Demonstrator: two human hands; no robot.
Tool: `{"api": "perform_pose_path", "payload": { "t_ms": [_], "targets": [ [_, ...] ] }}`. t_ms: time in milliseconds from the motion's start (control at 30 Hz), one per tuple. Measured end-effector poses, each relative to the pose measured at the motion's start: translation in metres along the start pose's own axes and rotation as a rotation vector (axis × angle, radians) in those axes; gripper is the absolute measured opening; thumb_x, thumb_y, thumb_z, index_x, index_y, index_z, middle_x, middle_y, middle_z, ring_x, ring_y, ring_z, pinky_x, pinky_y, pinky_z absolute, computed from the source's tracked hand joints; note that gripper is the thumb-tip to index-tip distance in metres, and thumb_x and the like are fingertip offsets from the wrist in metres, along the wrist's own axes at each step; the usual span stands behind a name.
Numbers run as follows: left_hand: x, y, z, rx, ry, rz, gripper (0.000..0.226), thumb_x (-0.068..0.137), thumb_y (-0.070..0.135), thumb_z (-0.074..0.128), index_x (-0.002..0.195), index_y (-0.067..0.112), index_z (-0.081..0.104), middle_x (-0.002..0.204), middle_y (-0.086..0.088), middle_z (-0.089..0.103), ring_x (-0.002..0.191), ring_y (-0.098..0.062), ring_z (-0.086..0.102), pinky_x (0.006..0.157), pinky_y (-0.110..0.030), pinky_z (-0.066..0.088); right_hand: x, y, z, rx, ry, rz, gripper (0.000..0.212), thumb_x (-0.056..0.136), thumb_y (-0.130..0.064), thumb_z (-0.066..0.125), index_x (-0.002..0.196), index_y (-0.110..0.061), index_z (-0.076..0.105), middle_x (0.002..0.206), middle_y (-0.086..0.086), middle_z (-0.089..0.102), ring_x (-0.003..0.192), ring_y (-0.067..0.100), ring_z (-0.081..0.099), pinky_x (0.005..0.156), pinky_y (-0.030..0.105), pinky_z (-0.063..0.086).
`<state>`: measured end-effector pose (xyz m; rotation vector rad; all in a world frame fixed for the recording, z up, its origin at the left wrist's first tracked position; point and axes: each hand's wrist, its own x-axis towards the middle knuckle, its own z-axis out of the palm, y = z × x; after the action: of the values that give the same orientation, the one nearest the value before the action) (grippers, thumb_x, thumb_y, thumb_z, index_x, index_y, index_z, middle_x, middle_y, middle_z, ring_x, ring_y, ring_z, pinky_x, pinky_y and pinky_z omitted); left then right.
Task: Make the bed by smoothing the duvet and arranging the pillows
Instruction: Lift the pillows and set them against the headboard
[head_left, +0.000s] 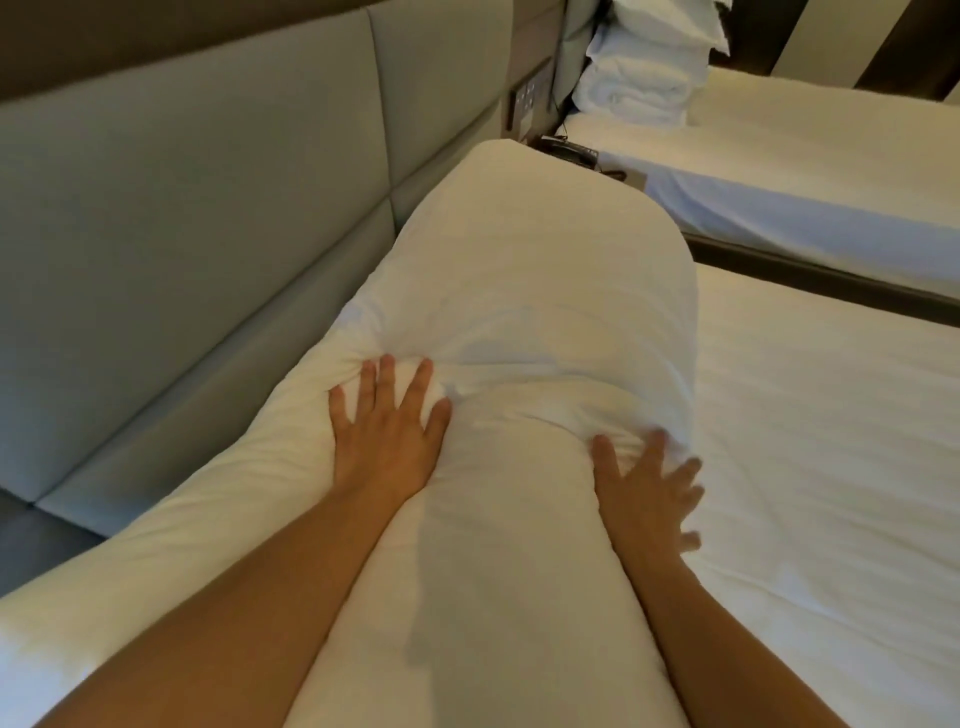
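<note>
While both hands pressed down with fingers spread and gripped nothing, the left hand (387, 426) dented the creased end of the far pillow (545, 270). The blurred right hand (644, 483) lay on the near pillow (493, 545). Both plump white pillows ran along the bed's head edge, against the grey padded headboard (182, 208), beside the white duvet (831, 467). Folded white linen (639, 78) was stacked on the neighbouring bed (831, 156).

white pillow (519, 312), grey headboard (182, 208)
</note>
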<state>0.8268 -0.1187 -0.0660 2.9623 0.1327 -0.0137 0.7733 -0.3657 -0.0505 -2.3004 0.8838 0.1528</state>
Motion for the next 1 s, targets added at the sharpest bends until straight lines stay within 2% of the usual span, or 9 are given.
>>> {"api": "perform_pose_path", "payload": {
  "t_ms": [67,133,200,367,600,767,933,1000],
  "targets": [
    [-0.012,-0.007,-0.020,0.039,-0.044,0.032,0.068,0.098,0.066,-0.001,0.162,0.043,-0.004,0.173,-0.001,-0.002,0.159,-0.020,-0.004,0.125,-0.055,-0.007,-0.023,-0.028,-0.015,-0.048,0.058,-0.223,0.080,0.094,-0.077,0.031,0.160,-0.051,-0.007,0.173,-0.003,-0.014,0.159,0.031,-0.011,0.120,0.069,0.007],
    [-0.026,-0.017,-0.041,0.104,-0.073,0.070,0.069,0.099,0.065,0.001,0.163,0.040,0.000,0.173,0.000,0.000,0.159,-0.020,-0.003,0.125,-0.055,-0.009,-0.048,-0.063,-0.019,-0.185,-0.028,-0.452,0.077,0.092,-0.081,0.025,0.158,-0.056,-0.005,0.172,-0.007,-0.017,0.158,0.031,-0.020,0.119,0.069,-0.001],
    [-0.044,-0.031,-0.056,0.197,-0.077,0.088,0.070,0.098,0.067,0.001,0.162,0.041,-0.001,0.173,0.001,-0.001,0.159,-0.021,-0.004,0.123,-0.057,-0.012,-0.066,-0.081,-0.003,-0.400,-0.128,-0.592,0.081,0.087,-0.089,0.019,0.157,-0.058,-0.006,0.171,-0.010,-0.023,0.155,0.033,-0.028,0.116,0.073,-0.007],
    [-0.090,-0.071,-0.070,0.273,-0.126,0.025,0.069,0.099,0.065,0.002,0.160,0.039,-0.018,0.171,0.004,-0.019,0.158,-0.021,-0.017,0.123,-0.060,-0.006,-0.061,-0.062,0.043,-0.534,-0.281,-0.567,0.088,0.076,-0.099,0.018,0.153,-0.064,-0.009,0.170,-0.013,-0.025,0.154,0.032,-0.031,0.110,0.080,-0.009],
    [-0.166,-0.100,-0.083,0.207,-0.113,-0.004,0.065,0.101,0.061,0.004,0.160,0.040,-0.015,0.170,0.008,-0.020,0.157,-0.019,-0.019,0.125,-0.056,-0.005,-0.100,-0.075,0.029,-0.608,-0.340,-0.534,0.090,0.078,-0.097,0.018,0.156,-0.060,-0.008,0.173,-0.004,-0.018,0.155,0.041,-0.023,0.112,0.080,-0.004],
    [-0.258,-0.134,-0.073,0.100,-0.007,-0.102,0.065,0.101,0.061,0.005,0.161,0.042,-0.008,0.172,0.011,-0.011,0.158,-0.021,-0.013,0.126,-0.055,0.001,-0.210,-0.048,0.048,-0.671,-0.358,-0.768,0.091,0.076,-0.098,0.011,0.152,-0.059,-0.019,0.171,-0.001,-0.023,0.155,0.043,-0.022,0.114,0.078,-0.006],
    [-0.362,-0.151,-0.044,-0.095,0.059,-0.193,0.063,0.106,0.057,0.016,0.162,0.040,-0.006,0.172,0.009,-0.009,0.159,-0.019,-0.011,0.127,-0.052,0.006,-0.266,-0.018,0.060,-0.690,-0.277,-0.854,0.087,0.081,-0.094,0.007,0.152,-0.055,-0.023,0.172,0.004,-0.020,0.155,0.044,-0.020,0.115,0.078,-0.002],
    [-0.412,-0.158,-0.027,-0.120,0.061,-0.300,0.064,0.105,0.061,0.016,0.163,0.040,-0.002,0.173,0.006,-0.005,0.159,-0.018,-0.006,0.127,-0.052,0.007,-0.280,-0.007,0.062,-0.675,-0.252,-0.899,0.085,0.082,-0.093,0.006,0.154,-0.055,-0.021,0.173,0.004,-0.017,0.156,0.045,-0.017,0.115,0.078,0.000]
  ]
}}
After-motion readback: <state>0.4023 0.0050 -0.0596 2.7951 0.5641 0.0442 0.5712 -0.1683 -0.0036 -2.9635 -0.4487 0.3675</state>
